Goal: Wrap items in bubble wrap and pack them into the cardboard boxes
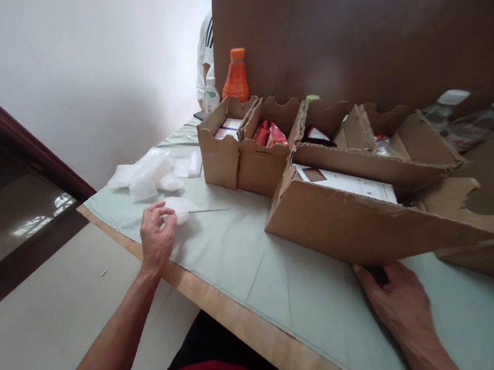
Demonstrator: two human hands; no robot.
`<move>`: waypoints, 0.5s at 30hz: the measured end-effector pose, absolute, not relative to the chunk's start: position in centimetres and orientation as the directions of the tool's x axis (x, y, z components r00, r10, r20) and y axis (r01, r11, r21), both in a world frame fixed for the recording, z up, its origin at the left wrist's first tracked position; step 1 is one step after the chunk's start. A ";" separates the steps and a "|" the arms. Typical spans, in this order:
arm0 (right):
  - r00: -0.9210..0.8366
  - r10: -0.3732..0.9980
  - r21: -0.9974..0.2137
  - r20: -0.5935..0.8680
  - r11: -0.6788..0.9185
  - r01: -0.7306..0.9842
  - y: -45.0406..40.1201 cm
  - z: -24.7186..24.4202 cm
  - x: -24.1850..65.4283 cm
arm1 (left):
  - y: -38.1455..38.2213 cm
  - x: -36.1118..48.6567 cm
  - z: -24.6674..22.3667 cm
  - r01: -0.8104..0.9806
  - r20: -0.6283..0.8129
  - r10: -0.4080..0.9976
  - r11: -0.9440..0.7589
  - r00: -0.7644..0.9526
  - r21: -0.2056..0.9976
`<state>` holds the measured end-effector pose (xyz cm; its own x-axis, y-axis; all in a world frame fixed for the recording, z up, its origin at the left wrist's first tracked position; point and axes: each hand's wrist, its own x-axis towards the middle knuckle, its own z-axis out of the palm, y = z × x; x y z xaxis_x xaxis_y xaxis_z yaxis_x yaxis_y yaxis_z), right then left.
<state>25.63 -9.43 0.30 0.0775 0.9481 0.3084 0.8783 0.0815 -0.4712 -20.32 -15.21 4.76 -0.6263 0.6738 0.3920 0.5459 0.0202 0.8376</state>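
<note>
My left hand [158,232] is above the table's near left edge, thumb and fingers pinched on a small translucent plastic bag [180,208]. A thin, straight, greyish stick [208,210] points right from the bag; whether it is inside it, I cannot tell. Beyond lies a heap of crumpled clear plastic bags [149,172]. My right hand [400,301] is curled at the lower front of a long cardboard box [346,224], its fingertips hidden. Something dark [379,275] shows between thumb and fingers, too unclear to name. Inside the box lies a white carton [350,184].
More cardboard bins [219,161] stand in a row, one with red packets [270,134]. Behind them are an orange bottle [236,81], a clear bottle [210,98] and a tall cardboard panel [345,29]. A person's white sleeve [206,43] shows past the panel.
</note>
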 end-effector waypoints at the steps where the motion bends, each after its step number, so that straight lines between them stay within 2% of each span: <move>1: 0.066 0.951 -0.472 0.303 0.089 0.877 -9.3 0.2 25.7 | -16.3 -19.6 5.2 0.468 0.358 0.678 -0.023 -0.642 0.884; 2: 0.052 0.954 -0.472 0.296 0.098 0.876 -9.3 0.1 25.8 | -17.3 -18.9 5.6 0.346 0.298 0.694 -0.074 -0.655 0.935; 4: 0.062 0.947 -0.477 0.315 0.101 0.873 -9.9 0.1 25.9 | -18.8 -17.3 6.4 -0.004 0.118 0.764 -0.156 -0.634 0.988; 5: 0.084 0.937 -0.482 0.340 0.097 0.871 -10.6 0.3 25.9 | -19.2 -16.5 6.7 -0.185 0.023 0.808 -0.163 -0.589 0.969; 7: 0.159 0.901 -0.509 0.403 0.076 0.858 -12.9 0.9 25.4 | -19.4 -15.1 7.1 -0.437 -0.120 0.876 -0.110 -0.467 0.893; 9: 0.244 0.865 -0.565 0.439 0.055 0.823 -16.1 1.7 24.5 | -19.2 -13.8 7.3 -0.572 -0.206 0.916 -0.031 -0.345 0.820; 11: 0.269 0.869 -0.626 0.415 0.059 0.778 -19.3 2.4 23.0 | -18.9 -12.4 7.3 -0.643 -0.249 0.941 0.045 -0.230 0.765; 13: 0.200 0.898 -0.656 0.391 0.119 0.745 -21.7 3.0 21.2 | -18.4 -10.9 7.0 -0.682 -0.268 0.954 0.106 -0.137 0.724; 15: 0.052 0.920 -0.654 0.387 0.234 0.719 -22.9 3.6 19.4 | -17.9 -9.2 6.7 -0.699 -0.266 0.958 0.121 -0.102 0.705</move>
<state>19.41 -22.91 3.62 0.0523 0.9204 0.3873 0.7190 0.2345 -0.6543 -9.24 -17.94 6.66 -0.1025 0.9585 -0.2661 -0.6989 0.1210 0.7049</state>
